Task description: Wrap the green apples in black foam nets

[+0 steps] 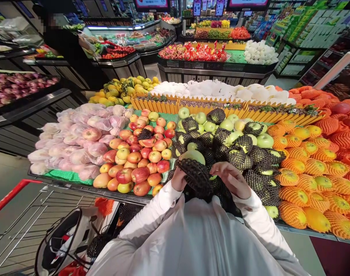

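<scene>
My left hand [178,179] is closed on a black foam fruit net [196,177], which hangs bunched in front of my chest. Just beyond the net shows a large pale green apple [193,156]; I cannot tell whether it touches the net. My right hand [232,179] is raised to the right of the net, fingers curved and apart, with nothing visible in it. Under and beyond both hands lie green apples [265,140], many in black foam nets [244,144]. Red-yellow apples [140,173] are heaped to the left of my left hand.
Bagged pink fruit [85,132] lies far left, orange-netted yellow fruit [295,191] right. A low yellow fence [212,106] crosses behind the apples. A shopping cart [16,218] with an open bag [68,237] stands lower left. A person in black [68,46] is at back left.
</scene>
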Demonstrator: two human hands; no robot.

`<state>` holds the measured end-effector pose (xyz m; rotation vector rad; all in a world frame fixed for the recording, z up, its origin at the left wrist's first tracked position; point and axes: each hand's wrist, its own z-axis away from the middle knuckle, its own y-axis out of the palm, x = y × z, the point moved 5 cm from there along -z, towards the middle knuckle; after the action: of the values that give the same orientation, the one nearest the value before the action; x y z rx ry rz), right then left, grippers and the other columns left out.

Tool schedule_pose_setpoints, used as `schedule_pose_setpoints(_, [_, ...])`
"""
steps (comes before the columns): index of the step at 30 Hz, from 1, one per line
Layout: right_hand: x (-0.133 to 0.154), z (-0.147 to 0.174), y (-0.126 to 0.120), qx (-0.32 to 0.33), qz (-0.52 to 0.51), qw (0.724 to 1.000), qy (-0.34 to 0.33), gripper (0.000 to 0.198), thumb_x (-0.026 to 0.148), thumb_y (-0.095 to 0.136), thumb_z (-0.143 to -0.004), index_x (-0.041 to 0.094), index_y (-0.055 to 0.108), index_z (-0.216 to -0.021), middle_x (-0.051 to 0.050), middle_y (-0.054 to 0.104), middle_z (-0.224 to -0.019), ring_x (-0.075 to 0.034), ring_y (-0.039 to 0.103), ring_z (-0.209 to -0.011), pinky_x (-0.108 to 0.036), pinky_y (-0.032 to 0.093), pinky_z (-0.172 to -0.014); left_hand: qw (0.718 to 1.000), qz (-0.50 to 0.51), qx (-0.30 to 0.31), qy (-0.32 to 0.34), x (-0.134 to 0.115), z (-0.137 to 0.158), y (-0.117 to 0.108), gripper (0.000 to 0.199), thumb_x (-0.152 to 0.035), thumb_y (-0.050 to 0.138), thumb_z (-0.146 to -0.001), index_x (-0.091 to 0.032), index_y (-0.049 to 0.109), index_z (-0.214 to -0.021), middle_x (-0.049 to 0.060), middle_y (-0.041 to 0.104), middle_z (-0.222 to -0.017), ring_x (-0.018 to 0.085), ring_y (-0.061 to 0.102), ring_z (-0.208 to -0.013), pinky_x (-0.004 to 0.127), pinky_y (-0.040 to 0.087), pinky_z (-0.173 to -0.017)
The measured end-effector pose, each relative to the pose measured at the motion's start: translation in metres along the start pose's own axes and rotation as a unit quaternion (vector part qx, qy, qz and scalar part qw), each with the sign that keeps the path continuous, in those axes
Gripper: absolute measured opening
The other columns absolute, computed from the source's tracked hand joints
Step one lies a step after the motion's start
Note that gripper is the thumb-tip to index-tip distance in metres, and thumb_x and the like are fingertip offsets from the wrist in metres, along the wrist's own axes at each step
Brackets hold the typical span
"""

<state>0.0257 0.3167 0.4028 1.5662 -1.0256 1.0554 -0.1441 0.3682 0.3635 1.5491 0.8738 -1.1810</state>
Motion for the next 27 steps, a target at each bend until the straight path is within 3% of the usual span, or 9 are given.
schedule_pose_setpoints(3, [-0.008, -0.004, 0.013, -0.038, 0.060, 0.997, -0.006, 0.043, 0.055, 0.075, -0.073, 0.028, 0.061, -0.104, -0.006, 0.055, -0.101, -0.024, 0.054, -0.095, -0.036, 0.047, -0.080, 0.999, -0.009, -0.021, 0.022, -0.004, 0.003, 0.004, 0.072, -0.054, 0.076, -0.066, -0.023, 0.049, -0.125, 0.008, 0.061, -0.117, 0.025, 0.059, -0.108, 0.041, 0.047, -0.095])
schedule_pose_setpoints(7, [-0.004, -0.002, 0.017, -0.081, 0.176, 0.978, -0.082, 0.029, 0.031, 0.087, -0.062, 0.025, 0.063, -0.078, -0.005, 0.054, -0.101, -0.024, 0.053, -0.100, -0.039, 0.044, -0.089, 0.996, -0.041, -0.042, 0.070, -0.009, 0.005, 0.001, 0.087, -0.039, 0.086, -0.055, -0.022, 0.043, -0.129, 0.010, 0.054, -0.128, 0.026, 0.055, -0.114, 0.039, 0.044, -0.100])
schedule_pose_setpoints(9, [-0.006, -0.001, 0.013, -0.066, 0.119, 0.989, -0.056, 0.030, 0.034, 0.082, -0.068, 0.023, 0.055, -0.062, -0.005, 0.059, -0.090, -0.024, 0.056, -0.094, -0.040, 0.045, -0.088, 0.998, -0.001, -0.040, 0.042, -0.003, 0.005, -0.002, 0.074, -0.042, 0.081, -0.062, -0.022, 0.048, -0.125, 0.009, 0.059, -0.122, 0.025, 0.058, -0.110, 0.039, 0.045, -0.098])
schedule_pose_setpoints(13, [-0.018, -0.001, -0.003, -0.080, -0.052, 0.994, 0.056, 0.046, 0.051, 0.081, -0.065, 0.023, 0.046, -0.058, 0.001, 0.056, -0.064, -0.016, 0.052, -0.061, -0.029, 0.042, -0.057, 0.994, 0.092, 0.003, -0.065, 0.019, 0.006, -0.001, 0.052, -0.059, 0.062, -0.073, -0.020, 0.063, -0.108, 0.007, 0.070, -0.094, 0.027, 0.066, -0.094, 0.045, 0.052, -0.086])
schedule_pose_setpoints(16, [-0.022, -0.011, -0.011, -0.128, -0.080, 0.986, 0.072, 0.046, 0.056, 0.081, -0.062, 0.024, 0.048, -0.063, 0.005, 0.049, -0.056, -0.011, 0.039, -0.047, -0.023, 0.030, -0.045, 0.990, 0.102, 0.041, -0.086, 0.028, 0.010, 0.006, 0.059, -0.063, 0.069, -0.063, -0.020, 0.068, -0.104, 0.007, 0.072, -0.089, 0.029, 0.068, -0.089, 0.047, 0.054, -0.081])
schedule_pose_setpoints(19, [-0.025, -0.021, -0.014, -0.177, -0.048, 0.981, 0.063, 0.045, 0.060, 0.077, -0.066, 0.025, 0.049, -0.068, 0.007, 0.044, -0.054, -0.010, 0.033, -0.045, -0.023, 0.029, -0.044, 0.987, 0.097, 0.078, -0.101, 0.034, 0.016, 0.014, 0.071, -0.057, 0.082, -0.049, -0.021, 0.068, -0.108, 0.007, 0.074, -0.098, 0.031, 0.066, -0.099, 0.047, 0.052, -0.091])
schedule_pose_setpoints(23, [-0.027, -0.021, -0.010, -0.177, 0.052, 0.981, 0.063, 0.037, 0.059, 0.073, -0.073, 0.025, 0.058, -0.076, 0.004, 0.053, -0.065, -0.014, 0.049, -0.063, -0.027, 0.046, -0.061, 0.976, 0.107, 0.054, -0.180, 0.043, 0.021, 0.013, 0.069, -0.059, 0.080, -0.054, -0.018, 0.069, -0.109, 0.009, 0.074, -0.098, 0.033, 0.067, -0.097, 0.048, 0.053, -0.088])
schedule_pose_setpoints(25, [-0.032, -0.014, -0.004, -0.137, 0.058, 0.986, 0.070, 0.040, 0.061, 0.070, -0.075, 0.027, 0.064, -0.094, -0.001, 0.064, -0.090, -0.019, 0.058, -0.090, -0.031, 0.049, -0.084, 0.979, 0.087, 0.018, -0.185, 0.040, 0.019, 0.007, 0.068, -0.060, 0.077, -0.059, -0.018, 0.067, -0.112, 0.009, 0.074, -0.100, 0.031, 0.067, -0.096, 0.047, 0.053, -0.087])
schedule_pose_setpoints(27, [-0.040, -0.006, 0.004, -0.086, 0.029, 0.992, 0.084, 0.054, 0.059, 0.074, -0.072, 0.028, 0.061, -0.114, -0.003, 0.063, -0.118, -0.023, 0.054, -0.116, -0.036, 0.042, -0.104, 0.989, 0.035, 0.013, -0.146, 0.029, 0.016, 0.004, 0.067, -0.058, 0.076, -0.064, -0.019, 0.063, -0.117, 0.008, 0.071, -0.109, 0.030, 0.064, -0.103, 0.046, 0.051, -0.093])
